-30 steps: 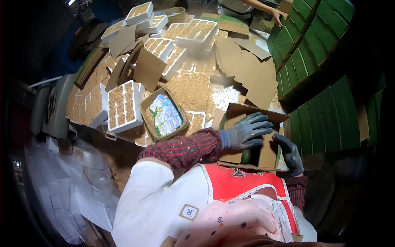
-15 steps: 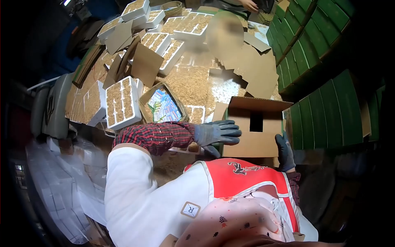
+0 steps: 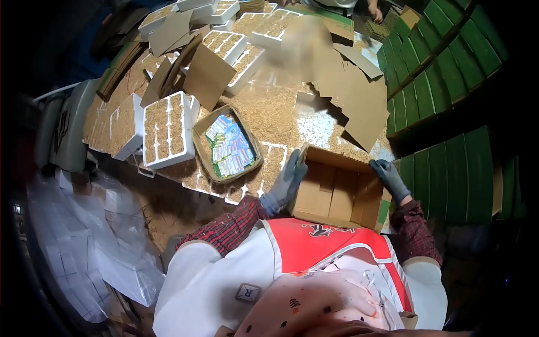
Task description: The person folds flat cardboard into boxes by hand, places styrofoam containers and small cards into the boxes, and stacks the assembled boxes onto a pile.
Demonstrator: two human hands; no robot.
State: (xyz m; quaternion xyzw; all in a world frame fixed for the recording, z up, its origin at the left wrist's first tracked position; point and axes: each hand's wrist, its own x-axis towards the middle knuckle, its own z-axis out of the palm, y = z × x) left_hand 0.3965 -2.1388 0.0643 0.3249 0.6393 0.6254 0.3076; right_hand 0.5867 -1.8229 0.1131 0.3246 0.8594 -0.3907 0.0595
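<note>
Two gloved hands flank one open box: the left hand [image 3: 285, 184] lies along its left wall, fingers straight and fairly close together, and the right hand [image 3: 390, 178] has bent fingers at its far right corner; whether these pinch the wall, I cannot tell.

From the left, two white trays stand near the counter's left edge: a tilted tray [image 3: 128, 126] and, beside it, a sectioned tray [image 3: 167, 130], both filled with brown bits. Next is one basket [image 3: 229, 145] of colourful packets, close to the near edge of the counter [image 3: 264, 112]. Between basket and box runs a strip of counter strewn with brown bits, giving the left hand some side room.

The box [image 3: 339, 191] sits at the near edge, opening upward, its near wall close to the red apron [image 3: 314, 241]. Beyond it lie a whitish patch and one fanned pile of cardboard sheets [image 3: 359, 104]. Right of the box, a narrow gap separates it from the lower row of green boxes [image 3: 449, 174].
</note>
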